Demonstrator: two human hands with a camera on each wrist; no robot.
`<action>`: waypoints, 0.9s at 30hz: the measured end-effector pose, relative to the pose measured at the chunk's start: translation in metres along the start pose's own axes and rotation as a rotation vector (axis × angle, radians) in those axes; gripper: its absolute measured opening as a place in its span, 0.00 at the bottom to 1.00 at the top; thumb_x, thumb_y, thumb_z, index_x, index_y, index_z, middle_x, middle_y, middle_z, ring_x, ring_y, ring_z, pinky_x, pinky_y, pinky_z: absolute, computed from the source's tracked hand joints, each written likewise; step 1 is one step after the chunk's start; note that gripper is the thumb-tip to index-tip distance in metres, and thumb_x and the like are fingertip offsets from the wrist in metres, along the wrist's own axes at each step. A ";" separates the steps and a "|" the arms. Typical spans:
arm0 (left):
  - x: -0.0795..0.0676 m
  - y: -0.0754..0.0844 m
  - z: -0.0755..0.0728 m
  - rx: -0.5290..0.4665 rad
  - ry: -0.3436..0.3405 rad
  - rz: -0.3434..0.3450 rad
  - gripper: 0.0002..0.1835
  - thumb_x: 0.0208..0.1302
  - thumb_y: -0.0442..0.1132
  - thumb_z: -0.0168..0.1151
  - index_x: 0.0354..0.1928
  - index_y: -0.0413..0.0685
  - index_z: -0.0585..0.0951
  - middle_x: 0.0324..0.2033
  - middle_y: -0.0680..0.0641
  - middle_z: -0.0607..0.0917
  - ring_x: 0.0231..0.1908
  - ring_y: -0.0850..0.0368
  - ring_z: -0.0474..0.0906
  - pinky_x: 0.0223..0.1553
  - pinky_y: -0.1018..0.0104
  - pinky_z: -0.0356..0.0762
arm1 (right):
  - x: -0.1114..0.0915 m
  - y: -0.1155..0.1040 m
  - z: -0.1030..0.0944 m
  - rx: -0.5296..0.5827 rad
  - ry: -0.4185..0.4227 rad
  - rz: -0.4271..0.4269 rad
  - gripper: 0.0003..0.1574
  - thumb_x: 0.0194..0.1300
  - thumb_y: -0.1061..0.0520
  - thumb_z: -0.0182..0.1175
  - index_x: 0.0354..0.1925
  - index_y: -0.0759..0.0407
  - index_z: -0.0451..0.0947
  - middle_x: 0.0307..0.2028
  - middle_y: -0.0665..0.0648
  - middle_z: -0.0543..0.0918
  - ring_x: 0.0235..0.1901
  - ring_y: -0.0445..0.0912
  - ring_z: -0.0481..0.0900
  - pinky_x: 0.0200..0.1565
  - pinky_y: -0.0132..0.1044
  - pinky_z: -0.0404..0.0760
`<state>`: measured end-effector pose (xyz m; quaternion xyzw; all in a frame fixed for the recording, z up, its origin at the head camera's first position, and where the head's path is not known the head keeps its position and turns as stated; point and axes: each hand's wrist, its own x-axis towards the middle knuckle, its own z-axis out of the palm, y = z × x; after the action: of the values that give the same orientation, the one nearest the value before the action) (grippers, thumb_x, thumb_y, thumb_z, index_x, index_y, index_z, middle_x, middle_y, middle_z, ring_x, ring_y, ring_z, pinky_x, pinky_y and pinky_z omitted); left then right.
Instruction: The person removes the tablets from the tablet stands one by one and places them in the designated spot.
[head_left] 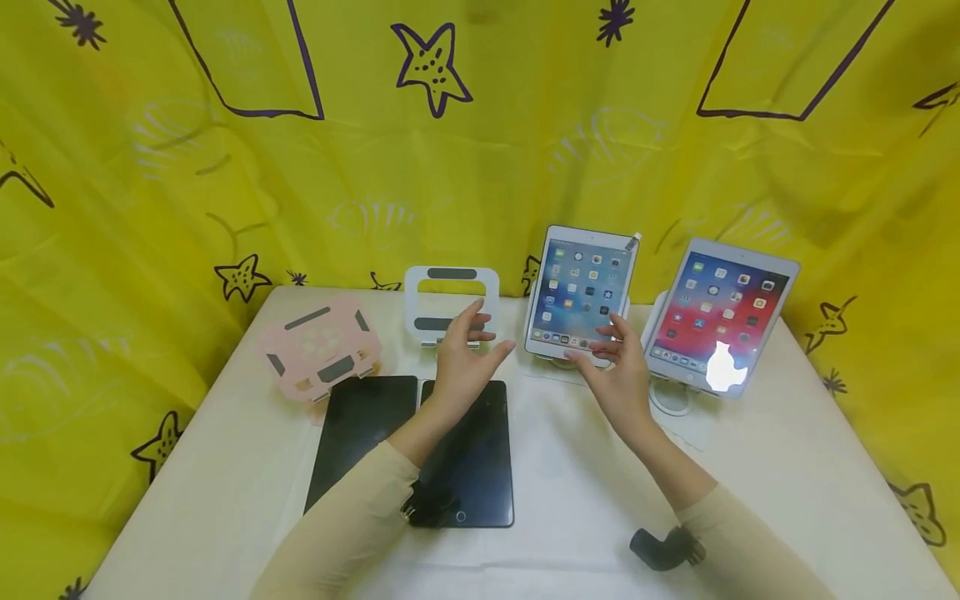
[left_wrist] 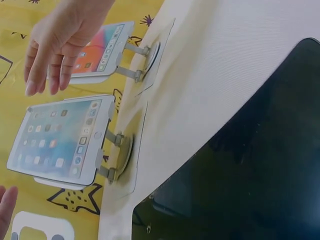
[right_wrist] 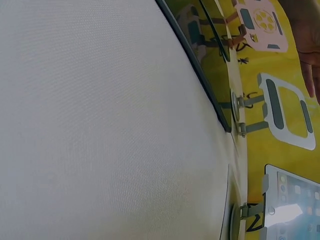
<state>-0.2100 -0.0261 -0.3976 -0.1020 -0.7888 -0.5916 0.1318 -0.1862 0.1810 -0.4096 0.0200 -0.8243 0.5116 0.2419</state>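
My left hand [head_left: 468, 358] hovers with fingers spread in front of a white tablet stand [head_left: 452, 273] with grey pads. Nothing is between its fingers and thumb. My right hand [head_left: 626, 383], also holding nothing, is raised with loosely bent fingers. In the head view it overlaps the lower right corner of a white-framed tablet [head_left: 573, 283] with a lit blue home screen, which leans upright on a stand. To the right, a second white tablet [head_left: 720, 308] with a red and blue screen leans on a round-based stand [head_left: 670, 398]. The left wrist view shows only fingertips [left_wrist: 6, 207] of my left hand.
Two dark-screened tablets lie flat: one [head_left: 476, 450] under my left forearm, the other [head_left: 367, 417] left of it. A pink tablet stand [head_left: 322, 346] stands at the table's back left. Behind the white table [head_left: 570, 517] hangs a yellow patterned curtain [head_left: 510, 150].
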 end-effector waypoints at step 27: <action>0.029 -0.005 0.049 0.037 -0.077 -0.020 0.39 0.55 0.37 0.70 0.68 0.46 0.63 0.55 0.41 0.73 0.52 0.50 0.76 0.46 0.65 0.80 | 0.034 0.021 -0.016 -0.098 0.074 0.147 0.52 0.53 0.60 0.70 0.68 0.65 0.52 0.58 0.66 0.66 0.53 0.55 0.70 0.58 0.49 0.72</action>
<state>-0.2434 0.0194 -0.4055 -0.1143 -0.8051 -0.5739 0.0975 -0.2157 0.2124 -0.4075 -0.0714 -0.8381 0.4872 0.2346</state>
